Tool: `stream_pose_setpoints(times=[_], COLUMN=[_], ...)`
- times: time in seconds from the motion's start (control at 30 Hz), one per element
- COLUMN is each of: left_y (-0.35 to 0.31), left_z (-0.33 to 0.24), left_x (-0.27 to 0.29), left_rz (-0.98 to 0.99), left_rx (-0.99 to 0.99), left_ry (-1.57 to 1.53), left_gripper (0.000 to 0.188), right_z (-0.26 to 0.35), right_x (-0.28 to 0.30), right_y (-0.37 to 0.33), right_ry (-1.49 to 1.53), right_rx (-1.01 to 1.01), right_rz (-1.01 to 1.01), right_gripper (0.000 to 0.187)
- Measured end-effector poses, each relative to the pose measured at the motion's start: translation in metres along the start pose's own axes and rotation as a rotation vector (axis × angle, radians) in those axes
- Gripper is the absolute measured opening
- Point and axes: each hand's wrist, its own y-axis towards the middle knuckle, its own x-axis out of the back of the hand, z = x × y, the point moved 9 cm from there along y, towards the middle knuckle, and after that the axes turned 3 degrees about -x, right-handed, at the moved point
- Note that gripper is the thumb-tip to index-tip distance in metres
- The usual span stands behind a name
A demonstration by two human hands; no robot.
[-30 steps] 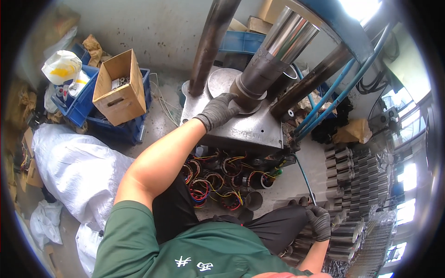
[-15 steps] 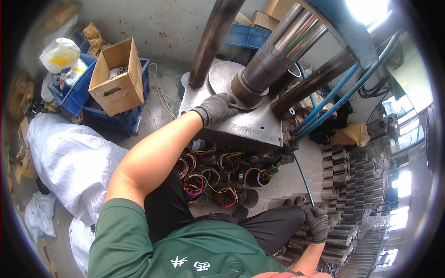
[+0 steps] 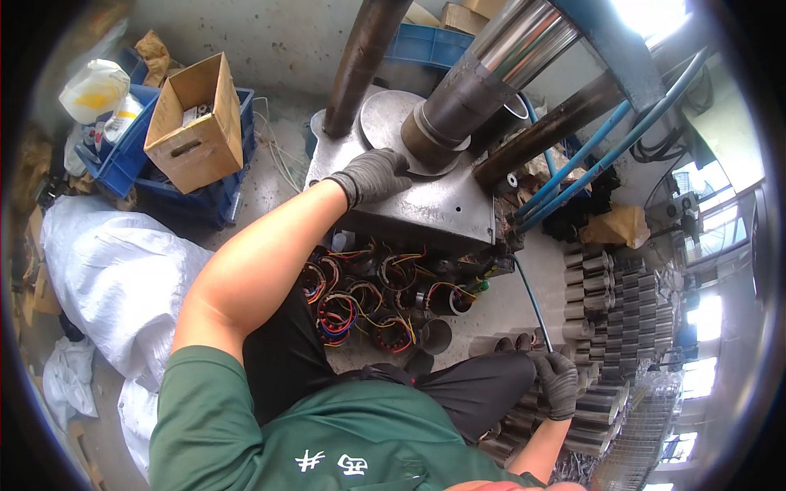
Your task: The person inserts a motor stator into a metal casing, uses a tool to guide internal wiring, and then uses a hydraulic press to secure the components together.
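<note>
My left hand [image 3: 376,176], in a grey glove, lies on the metal bed [image 3: 426,206] of a press, its fingers extended at the edge of a round plate [image 3: 378,123]. Just beyond the fingertips, a dark metal cylinder [image 3: 465,102] stands tilted in this view, its collar [image 3: 430,141] resting on the plate. Above the cylinder is the shiny press ram [image 3: 524,41]. At the lower right my gloved right hand [image 3: 558,386] is closed round the end of a thin blue-green lever [image 3: 534,304] that slopes down from the press.
Wound motor stators [image 3: 393,334] with coloured wires crowd the floor under the press. Stacked metal cylinders [image 3: 610,303] fill the right side. Blue hoses [image 3: 577,184] run beside a press column [image 3: 557,127]. At left are a cardboard box [image 3: 192,151], blue crates [image 3: 123,159] and white sacks [image 3: 115,270].
The whole view has shifted slightly, so the press and boxes sit a little higher and further left. Both hands keep their places, left on the bed and right on the lever.
</note>
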Motion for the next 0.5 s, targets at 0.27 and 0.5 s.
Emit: stream_pose_setpoints(times=[0.27, 0.5], left_y=[-0.003, -0.003], left_z=[-0.001, -0.002], left_x=[-0.002, -0.004], left_rz=[0.013, 0.032], left_rx=[-0.003, -0.015], left_ry=[0.014, 0.056], left_gripper=[0.048, 0.050], right_z=[0.006, 0.017], right_x=[0.000, 0.053], right_y=[-0.003, 0.044], right_ry=[0.158, 0.240], right_rx=[-0.120, 0.144], right_rz=[0.073, -0.043], right_gripper=[0.013, 0.025])
